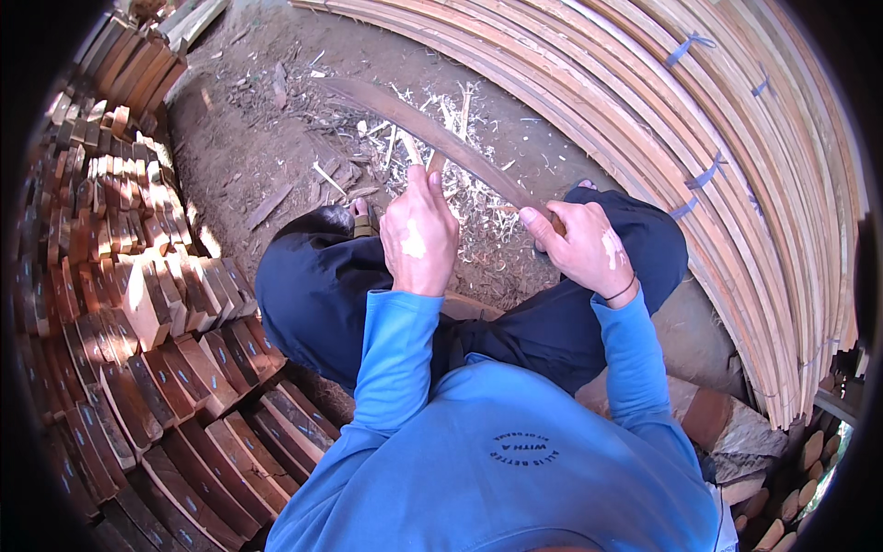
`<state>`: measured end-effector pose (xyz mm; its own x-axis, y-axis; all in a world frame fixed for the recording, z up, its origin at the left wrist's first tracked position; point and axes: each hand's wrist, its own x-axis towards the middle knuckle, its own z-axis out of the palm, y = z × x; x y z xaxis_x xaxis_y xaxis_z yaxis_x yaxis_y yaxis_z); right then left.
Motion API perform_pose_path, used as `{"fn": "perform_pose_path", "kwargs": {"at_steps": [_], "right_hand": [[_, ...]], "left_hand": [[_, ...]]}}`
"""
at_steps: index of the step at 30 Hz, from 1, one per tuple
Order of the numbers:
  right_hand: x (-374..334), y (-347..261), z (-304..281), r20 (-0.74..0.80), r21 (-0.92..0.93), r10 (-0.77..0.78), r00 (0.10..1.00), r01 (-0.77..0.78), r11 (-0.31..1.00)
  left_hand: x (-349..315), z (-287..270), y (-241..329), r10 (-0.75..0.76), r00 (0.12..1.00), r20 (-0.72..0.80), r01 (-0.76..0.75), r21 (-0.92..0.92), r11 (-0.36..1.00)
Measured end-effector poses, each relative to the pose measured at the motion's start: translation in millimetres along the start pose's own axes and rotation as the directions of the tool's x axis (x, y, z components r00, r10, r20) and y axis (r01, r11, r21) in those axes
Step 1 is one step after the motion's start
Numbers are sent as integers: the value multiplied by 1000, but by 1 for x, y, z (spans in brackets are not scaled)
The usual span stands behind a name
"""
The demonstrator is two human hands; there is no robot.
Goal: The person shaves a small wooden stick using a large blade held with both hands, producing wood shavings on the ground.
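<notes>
My right hand (584, 244) is closed round the handle of a long machete (428, 133). Its broad, dark blade slants away to the far left, past the front of my other hand. My left hand (421, 230) is closed on a pale wooden stick (411, 147), whose end pokes out beyond the fingers and meets or passes close to the blade. Whether the edge touches the wood I cannot tell. The lower part of the stick is hidden by the hand. Below the blade, pale wood shavings (501, 198) lie scattered on the ground between my feet.
Stacked wooden blocks (198, 373) rise close on my left. Long, bundled wooden strips (635, 101) tied with blue bands curve along the far and right side. Dark wood scraps (269, 206) lie on the dirt floor (244, 101). A large stone (750, 442) sits at the right rear.
</notes>
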<state>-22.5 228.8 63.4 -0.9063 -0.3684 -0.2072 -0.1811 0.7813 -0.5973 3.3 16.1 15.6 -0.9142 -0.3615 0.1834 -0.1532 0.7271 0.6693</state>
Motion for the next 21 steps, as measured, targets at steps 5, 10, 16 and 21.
{"fn": "perform_pose_path", "kwargs": {"at_steps": [5,10,16,21], "right_hand": [[27,20,19,-130,-233,-86,988,54,971],[54,29,4,-162,-88,129,978,-145,986],[16,10,0,-80,109,24,996,-15,994],[4,8,5,-76,-29,-29,997,27,999]], "left_hand": [[1,3,-2,21,1000,7,-20,-8,1000],[2,-4,2,21,999,-25,-22,-48,999],[1,2,-2,17,1000,1,-17,-60,998],[0,1,-1,31,999,25,-29,-77,997]]}}
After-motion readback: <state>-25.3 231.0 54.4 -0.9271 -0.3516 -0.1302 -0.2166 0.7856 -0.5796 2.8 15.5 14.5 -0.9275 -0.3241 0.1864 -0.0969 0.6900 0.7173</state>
